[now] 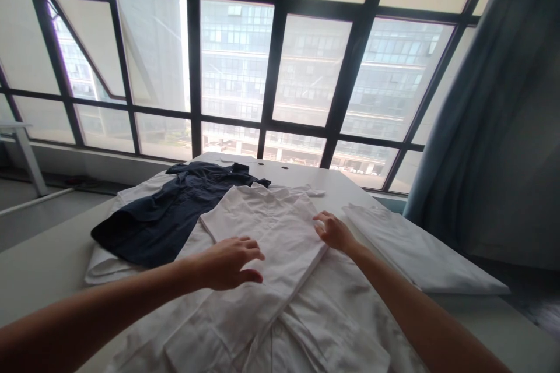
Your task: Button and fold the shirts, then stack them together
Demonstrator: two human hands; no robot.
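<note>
A white shirt (280,227) lies spread in front of me, its collar end pointing toward the windows. Over its left middle is my left hand (234,262), thumb and fingers apart, with nothing between them. My right hand (335,232) is at the shirt's right edge with its fingers spread and slightly bent; whether the fingertips touch the cloth I cannot tell. More white cloth (332,315) with creases and a button placket spreads beneath and nearer to me. Left of the white shirt lies a dark navy shirt (161,215), resting on other white fabric.
A folded white garment (429,250) lies at the right on the white table (39,256). Behind the table stand large windows with dark frames (195,70). A grey-blue curtain (472,128) hangs at the right. A white table leg (28,160) shows at far left.
</note>
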